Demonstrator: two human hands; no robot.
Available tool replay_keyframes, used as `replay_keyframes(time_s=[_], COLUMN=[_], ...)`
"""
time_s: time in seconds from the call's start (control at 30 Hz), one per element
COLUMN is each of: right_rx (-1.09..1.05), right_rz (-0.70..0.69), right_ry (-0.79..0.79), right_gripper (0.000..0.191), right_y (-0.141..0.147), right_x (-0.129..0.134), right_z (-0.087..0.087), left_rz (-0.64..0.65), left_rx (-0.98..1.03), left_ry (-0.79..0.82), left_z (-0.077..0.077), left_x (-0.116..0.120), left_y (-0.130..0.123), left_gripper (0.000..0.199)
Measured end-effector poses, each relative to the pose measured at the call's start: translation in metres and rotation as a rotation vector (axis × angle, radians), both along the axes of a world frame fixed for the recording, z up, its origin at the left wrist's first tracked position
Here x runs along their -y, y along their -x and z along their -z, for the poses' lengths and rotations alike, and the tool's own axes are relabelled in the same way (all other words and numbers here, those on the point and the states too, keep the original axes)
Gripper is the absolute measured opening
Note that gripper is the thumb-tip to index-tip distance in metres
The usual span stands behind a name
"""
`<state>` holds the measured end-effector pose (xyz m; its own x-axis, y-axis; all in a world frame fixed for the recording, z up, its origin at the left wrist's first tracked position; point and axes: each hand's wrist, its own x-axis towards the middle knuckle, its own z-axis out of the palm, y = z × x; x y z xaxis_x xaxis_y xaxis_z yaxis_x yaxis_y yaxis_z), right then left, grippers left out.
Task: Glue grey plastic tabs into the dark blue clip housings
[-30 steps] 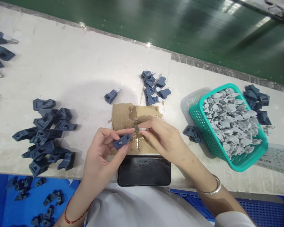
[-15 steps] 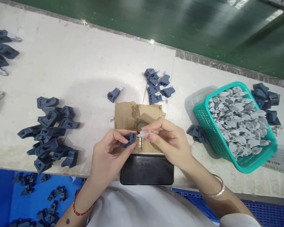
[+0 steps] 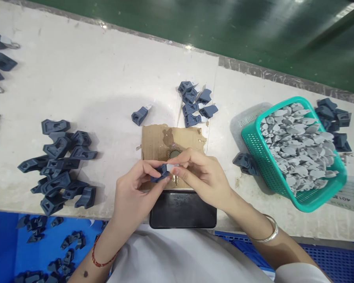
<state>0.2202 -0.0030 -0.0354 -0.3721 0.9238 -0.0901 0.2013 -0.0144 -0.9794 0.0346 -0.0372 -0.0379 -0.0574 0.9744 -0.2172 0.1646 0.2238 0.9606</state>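
My left hand [image 3: 140, 184] is closed around a dark blue-grey plastic part [image 3: 159, 173], gripping it between thumb and fingers. Pinched in my right hand [image 3: 205, 177] is a small light-grey piece [image 3: 171, 167]. Its left end meets the dark part's right side; my fingertips hide how deep it sits. Both hands are over a brown cardboard sheet [image 3: 153, 137], which carries a round bottle cap [image 3: 174, 154] and wet, glossy stains. Just below the hands lies a black phone-like slab [image 3: 183, 212].
A green basket [image 3: 308, 206] of light-grey pieces stands at right. Dark parts with grey pieces attached [image 3: 190, 108] lie beyond the cardboard, one more [image 3: 140, 116] nearby. Several dark parts [image 3: 57, 165] are heaped at left, with others on a blue surface [image 3: 26, 255] below the table edge.
My right hand has moved left, bringing the light-grey piece from a small gap away up against the dark part. My left hand has stayed nearly still.
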Motion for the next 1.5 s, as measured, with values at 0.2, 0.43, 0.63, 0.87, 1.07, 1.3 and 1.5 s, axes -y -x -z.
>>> replay_keyframes(time_s=[0.2,0.43,0.63,0.87,1.07,1.3,1.5], right_rx=[0.022,-0.126,-0.116,-0.143,-0.166,0.103,0.859], right_rz=[-0.005,0.071,0.019,0.03,0.051,0.148,0.576], right_ry=[-0.064,0.093,0.237,0.289,0.251,-0.054,-0.345], right_gripper=[0.011,0.019,0.025,0.04,0.025,0.01,0.017], right_y=[0.001,-0.002,-0.006,-0.006,-0.005,-0.029,-0.107], right_x=[-0.001,-0.001,-0.007,-0.007,-0.004,-0.011,-0.023], right_z=[-0.005,-0.009,-0.015,-0.013,-0.013,-0.04,-0.05], left_rz=[0.023,0.141,0.187,0.216,0.231,0.276,0.075], left_rx=[-0.013,0.001,-0.167,-0.207,-0.217,-0.152,-0.592], left_ry=[-0.068,-0.086,-0.186,-0.233,-0.26,-0.057,-0.135], left_z=[0.003,-0.005,-0.005,-0.01,-0.013,-0.02,-0.024], left_x=[0.002,-0.005,-0.005,-0.009,-0.01,-0.031,-0.07], left_y=[0.0,0.007,0.006,0.003,0.005,0.004,0.021], left_gripper=[0.023,0.019,0.007,0.005,0.008,0.017,0.024])
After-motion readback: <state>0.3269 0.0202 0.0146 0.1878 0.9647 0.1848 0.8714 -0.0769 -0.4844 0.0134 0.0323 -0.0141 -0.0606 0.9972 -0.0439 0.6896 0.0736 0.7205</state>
